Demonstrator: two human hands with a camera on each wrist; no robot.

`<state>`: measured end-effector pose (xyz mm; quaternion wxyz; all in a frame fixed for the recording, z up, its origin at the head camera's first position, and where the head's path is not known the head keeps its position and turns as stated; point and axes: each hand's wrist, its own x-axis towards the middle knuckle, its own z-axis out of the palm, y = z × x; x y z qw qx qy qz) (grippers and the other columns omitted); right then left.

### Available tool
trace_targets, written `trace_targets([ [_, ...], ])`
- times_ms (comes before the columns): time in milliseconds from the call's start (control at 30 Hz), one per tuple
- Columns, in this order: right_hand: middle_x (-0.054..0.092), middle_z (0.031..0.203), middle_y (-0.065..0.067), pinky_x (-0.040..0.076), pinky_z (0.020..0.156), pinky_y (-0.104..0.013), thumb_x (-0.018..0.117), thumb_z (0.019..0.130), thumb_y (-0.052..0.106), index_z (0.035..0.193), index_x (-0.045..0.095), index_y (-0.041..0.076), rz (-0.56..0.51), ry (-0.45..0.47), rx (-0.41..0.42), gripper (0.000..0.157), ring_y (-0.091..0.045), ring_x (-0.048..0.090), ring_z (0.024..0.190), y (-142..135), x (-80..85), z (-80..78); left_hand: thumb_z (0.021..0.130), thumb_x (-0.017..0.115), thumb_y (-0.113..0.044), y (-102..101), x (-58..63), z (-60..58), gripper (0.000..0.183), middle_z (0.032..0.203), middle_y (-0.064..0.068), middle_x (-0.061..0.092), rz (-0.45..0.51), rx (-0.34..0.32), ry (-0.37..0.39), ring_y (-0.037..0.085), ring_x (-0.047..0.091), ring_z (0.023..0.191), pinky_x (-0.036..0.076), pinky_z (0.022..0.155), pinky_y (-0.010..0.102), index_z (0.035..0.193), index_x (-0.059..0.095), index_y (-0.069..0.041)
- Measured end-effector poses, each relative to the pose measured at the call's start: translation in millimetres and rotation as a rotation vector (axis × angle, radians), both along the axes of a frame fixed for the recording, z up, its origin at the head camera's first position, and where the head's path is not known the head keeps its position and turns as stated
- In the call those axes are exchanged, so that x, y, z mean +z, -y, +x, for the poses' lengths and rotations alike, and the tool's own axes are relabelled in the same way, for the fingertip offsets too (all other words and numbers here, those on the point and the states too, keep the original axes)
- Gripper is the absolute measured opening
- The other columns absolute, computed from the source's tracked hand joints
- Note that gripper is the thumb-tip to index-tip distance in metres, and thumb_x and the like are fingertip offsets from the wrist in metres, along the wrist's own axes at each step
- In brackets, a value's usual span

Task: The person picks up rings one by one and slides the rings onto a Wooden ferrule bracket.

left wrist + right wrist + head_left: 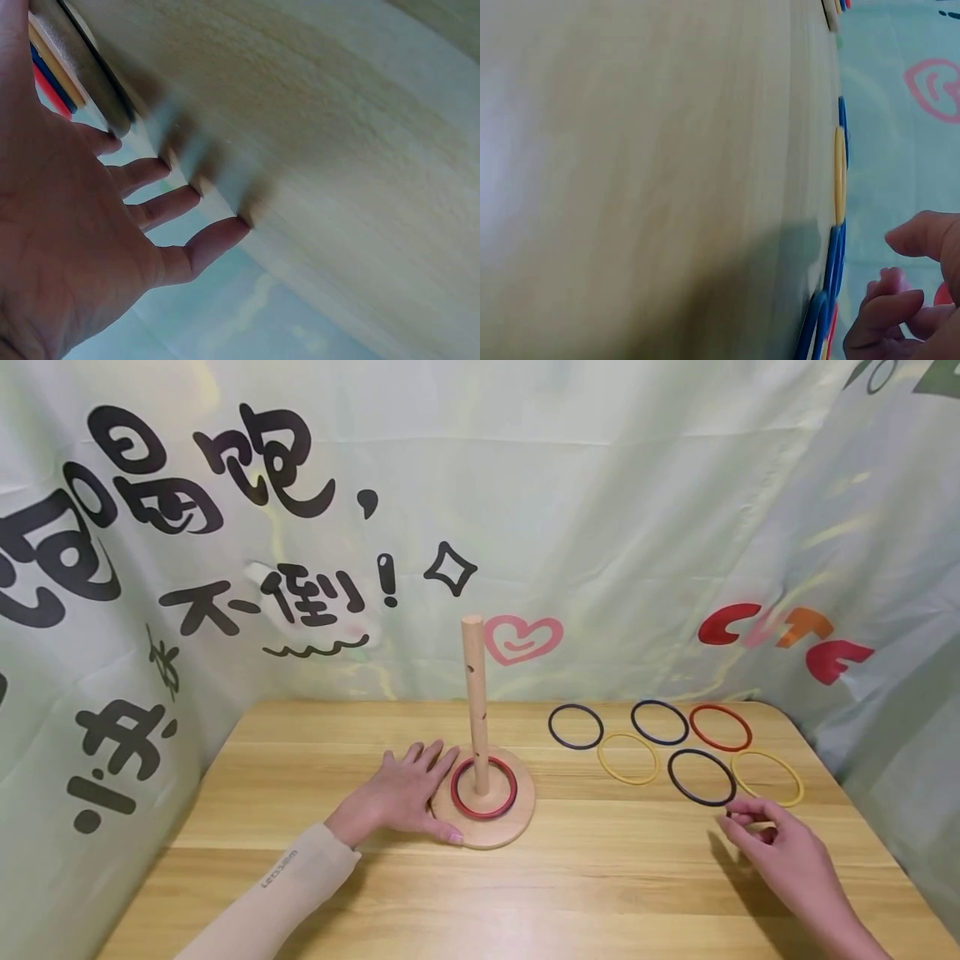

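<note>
Between the hands (408, 793), ringed peg (476, 702)

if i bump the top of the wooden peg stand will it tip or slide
The wooden peg stand might rock, since its post is tall and slim. Its wide, flat base should resist tipping, though. It may slide a little, as the tabletop looks smooth.

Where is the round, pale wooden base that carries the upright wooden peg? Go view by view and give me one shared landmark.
Head: the round, pale wooden base lies just below centre, with the left hand at its left edge.
Left wrist: top-left corner, seen edge-on.
Right wrist: top edge, right of centre, small and cut off.
Shared landmark: the thin, round red ring on that base.
</note>
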<state>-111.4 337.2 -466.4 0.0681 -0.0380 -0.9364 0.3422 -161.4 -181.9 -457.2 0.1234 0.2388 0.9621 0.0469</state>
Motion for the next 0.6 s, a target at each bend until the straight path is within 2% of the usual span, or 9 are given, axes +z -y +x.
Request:
trace_targets([
  [200, 0.070, 0.105, -0.010, 0.046, 0.062, -0.027, 0.077, 0.105, 0.039, 0.127, 0.069, -0.004, 0.070, 0.098, -0.022, 0.049, -0.010, 0.056, 0.074, -17.7, 1.0, 1.7, 0.075, 0.073, -0.093, 0.3, -1.1, -0.3, 0.138, 0.177, 0.021, 0.023, 0.001, -0.001, -0.005, 0.049, 0.028, 0.157, 0.029, 0.110, 0.083, 0.176, 0.022, -0.014],
  [333, 0.072, 0.110, -0.018, 0.046, 0.065, -0.027, 0.079, 0.103, 0.040, 0.125, 0.070, -0.007, 0.109, 0.132, 0.027, 0.052, -0.017, 0.065, 0.083, -27.7, 0.1, -0.6, 0.075, 0.073, -0.093, 0.8, -1.4, 0.8, 0.138, 0.178, 0.021, 0.022, -0.005, 0.003, 0.002, 0.050, 0.027, 0.158, 0.029, 0.110, 0.083, 0.176, 0.022, -0.014],
  [467, 0.073, 0.108, -0.018, 0.047, 0.069, -0.030, 0.083, 0.100, 0.035, 0.119, 0.073, -0.007, 0.154, 0.128, 0.104, 0.047, -0.026, 0.069, 0.090, -32.8, -2.8, -2.4, 0.075, 0.073, -0.092, 1.0, -0.6, 1.6, 0.139, 0.178, 0.022, 0.022, -0.002, 0.007, 0.005, 0.051, 0.027, 0.158, 0.029, 0.110, 0.083, 0.176, 0.021, -0.013],
  [600, 0.073, 0.099, -0.008, 0.047, 0.073, -0.036, 0.084, 0.098, 0.030, 0.109, 0.075, -0.002, 0.202, 0.116, 0.134, 0.035, -0.024, 0.065, 0.089, -31.9, -5.1, -2.8, 0.076, 0.074, -0.092, 1.7, 0.1, 1.9, 0.138, 0.177, 0.022, 0.022, 0.006, 0.006, 0.001, 0.051, 0.027, 0.157, 0.028, 0.110, 0.084, 0.176, 0.022, -0.012],
])
